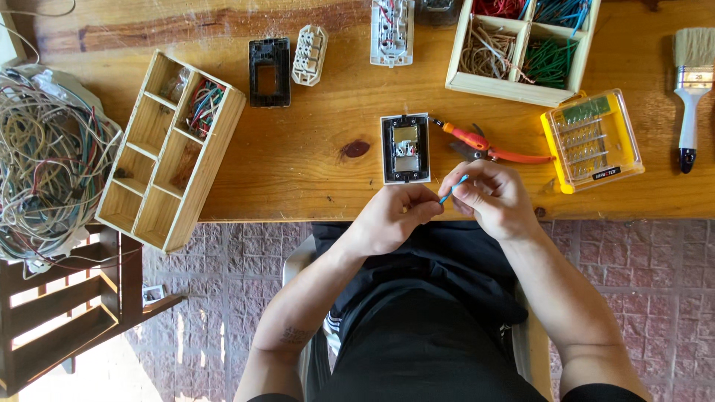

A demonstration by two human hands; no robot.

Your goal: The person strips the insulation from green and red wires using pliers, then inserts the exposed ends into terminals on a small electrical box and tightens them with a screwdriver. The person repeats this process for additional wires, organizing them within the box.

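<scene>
My left hand [393, 216] and my right hand [491, 197] meet at the front edge of the wooden table [298, 149], both pinching a short blue wire [453, 189] between the fingertips. Just beyond the hands lies a wall socket module [405, 148] in a white frame, its back facing up. To its right an orange-handled screwdriver [463, 135] lies across red-handled pliers [506, 154].
A yellow bit case [592, 139] sits right of the pliers, a paintbrush [692, 89] farther right. A wooden box of coloured wires [521, 46] stands at the back. A compartment tray [170, 149], black frame [269, 71], white socket parts [309, 54] and a wire tangle [45, 156] lie left.
</scene>
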